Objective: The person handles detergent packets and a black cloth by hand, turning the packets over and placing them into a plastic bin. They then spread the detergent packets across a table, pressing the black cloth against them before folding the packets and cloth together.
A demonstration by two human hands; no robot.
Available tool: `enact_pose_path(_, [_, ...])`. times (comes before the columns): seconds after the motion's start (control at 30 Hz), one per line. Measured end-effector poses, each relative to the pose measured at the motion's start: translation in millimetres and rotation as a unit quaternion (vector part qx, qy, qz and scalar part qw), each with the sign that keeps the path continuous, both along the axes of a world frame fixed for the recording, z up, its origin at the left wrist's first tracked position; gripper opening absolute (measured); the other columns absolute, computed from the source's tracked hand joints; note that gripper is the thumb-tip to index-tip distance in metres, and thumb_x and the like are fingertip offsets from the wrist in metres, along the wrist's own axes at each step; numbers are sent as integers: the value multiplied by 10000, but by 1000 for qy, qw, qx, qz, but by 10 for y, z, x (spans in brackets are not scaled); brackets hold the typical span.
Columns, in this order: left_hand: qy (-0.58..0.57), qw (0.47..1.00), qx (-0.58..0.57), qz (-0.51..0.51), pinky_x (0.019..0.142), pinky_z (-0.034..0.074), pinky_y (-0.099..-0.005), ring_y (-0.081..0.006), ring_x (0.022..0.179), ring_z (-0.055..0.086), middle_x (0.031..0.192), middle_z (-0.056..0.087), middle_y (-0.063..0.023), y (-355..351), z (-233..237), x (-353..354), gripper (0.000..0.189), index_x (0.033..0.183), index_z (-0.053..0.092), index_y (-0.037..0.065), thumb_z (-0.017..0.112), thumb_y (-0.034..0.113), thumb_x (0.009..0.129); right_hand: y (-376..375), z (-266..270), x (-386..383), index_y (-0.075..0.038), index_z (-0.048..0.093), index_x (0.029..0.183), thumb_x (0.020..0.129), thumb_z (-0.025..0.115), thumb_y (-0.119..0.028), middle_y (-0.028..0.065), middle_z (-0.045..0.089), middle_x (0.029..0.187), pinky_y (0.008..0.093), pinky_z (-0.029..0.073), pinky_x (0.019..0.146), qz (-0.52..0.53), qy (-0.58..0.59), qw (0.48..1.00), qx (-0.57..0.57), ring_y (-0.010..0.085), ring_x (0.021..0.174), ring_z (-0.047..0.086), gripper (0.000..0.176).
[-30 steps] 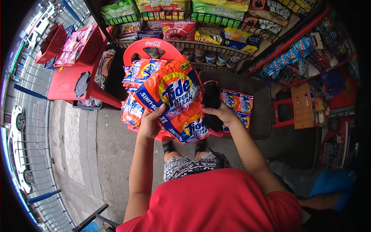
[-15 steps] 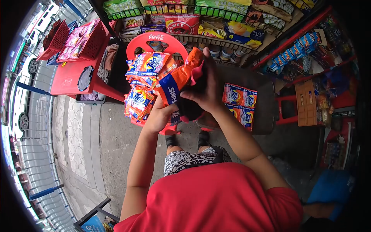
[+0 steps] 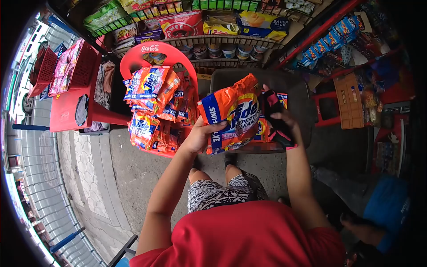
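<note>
An orange and blue Tide pack (image 3: pixel 238 113) is held up in front of me, its printed face showing. My left hand (image 3: pixel 201 137) grips its lower left edge, thumb on the front. My right hand (image 3: pixel 287 124) is at the right of the pack, its fingers curled round a black and pink cloth (image 3: pixel 276 116). Several Tide packs (image 3: pixel 151 86) are heaped on the red Coca-Cola chair (image 3: pixel 191 73) at the left. Behind the held pack and the cloth, more Tide packs (image 3: pixel 262 129) lie on a dark surface (image 3: pixel 298 84), mostly hidden.
Shelves of snack bags (image 3: pixel 182 24) stand beyond the chair. A red table (image 3: pixel 71 104) with baskets (image 3: pixel 84 66) is at the left. At the right are an orange crate (image 3: pixel 349 100) and, lower down, another person in blue (image 3: pixel 389 211).
The Tide pack has turned to show its front and moved right. My right hand has moved right, away from the pack, with the dark cloth. The view has shifted.
</note>
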State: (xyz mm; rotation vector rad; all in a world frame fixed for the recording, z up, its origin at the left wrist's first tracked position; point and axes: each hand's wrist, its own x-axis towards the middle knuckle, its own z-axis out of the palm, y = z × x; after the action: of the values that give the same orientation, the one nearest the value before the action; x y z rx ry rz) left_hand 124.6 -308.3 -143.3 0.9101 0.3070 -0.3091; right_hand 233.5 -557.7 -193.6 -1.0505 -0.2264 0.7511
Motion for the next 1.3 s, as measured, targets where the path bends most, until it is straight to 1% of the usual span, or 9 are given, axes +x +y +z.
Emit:
enact_pose_path(0.1, [20,999,-46,-5,804,464,-323,-171,888,566,995,569,-72,-130,-257,276,377,1102,461,26,568,13,741,-244,-426,-183,-91,270,1301,532,729,-137,45,418,1198,267,338,894,80,49,996,8,140,1075,400,896])
enact_pose_path(0.17, [56,994,-88,11,789,474,-327,-180,863,576,972,565,-76,-203,-527,502,351,1090,444,24,548,34,756,-227,-617,-258,-73,318,1269,476,776,-169,48,455,1161,283,335,905,100,-25,967,-233,165,1065,425,921])
enact_pose_path(0.5, [108,991,81,-15,760,487,-305,-178,811,583,940,560,-90,-259,-2203,1390,414,1095,428,37,528,-39,699,-89,-1715,51,-14,541,1041,516,767,-255,143,549,1053,298,388,854,95,80,895,-429,233,982,521,621])
enact_pose_path(0.57, [85,983,161,-8,756,484,-351,-242,810,591,951,566,-127,-282,-2508,1441,567,1208,345,64,556,-3,686,-55,-2204,77,-17,494,1108,512,767,-283,182,501,1125,323,377,880,106,75,862,-491,276,1042,487,708])
enact_pose_path(0.63, [121,788,603,11,716,477,-374,-324,824,581,978,560,-168,-472,-2645,1430,663,1261,293,104,578,67,664,109,-2163,148,-36,354,1231,525,763,-303,216,452,1173,340,368,898,92,-6,814,-573,297,1100,440,858])
enact_pose_path(0.67, [177,779,601,-31,800,428,-445,-386,1021,478,1188,414,-232,-549,-2686,1378,778,1321,197,210,591,126,655,107,-2369,120,-101,155,1321,553,750,-305,228,459,1157,357,383,879,96,-41,816,-569,326,1083,452,993])
enact_pose_path(0.9, [147,680,668,-263,860,287,-614,-446,1225,160,1380,90,-172,-856,-2938,916,732,1297,250,333,617,228,672,356,-2543,-43,-187,-28,1338,645,679,-256,252,428,1171,418,419,814,89,-37,764,-638,393,959,507,992])
enact_pose_path(1.17, [93,643,685,-329,852,370,-523,-440,1106,383,1321,306,-129,-1000,-2776,934,516,1240,380,260,499,271,738,260,-2955,13,-193,-77,1335,647,654,-291,237,343,1251,413,402,839,144,-107,780,-600,407,1004,470,1009])
enact_pose_path(1.3, [-92,668,662,-328,758,428,-408,-280,921,545,945,569,-116,-904,-1763,900,379,1103,499,143,506,314,764,-72,-3460,135,-164,-41,1340,614,640,-282,241,281,1291,410,407,831,201,-55,833,-512,400,990,484,1003])
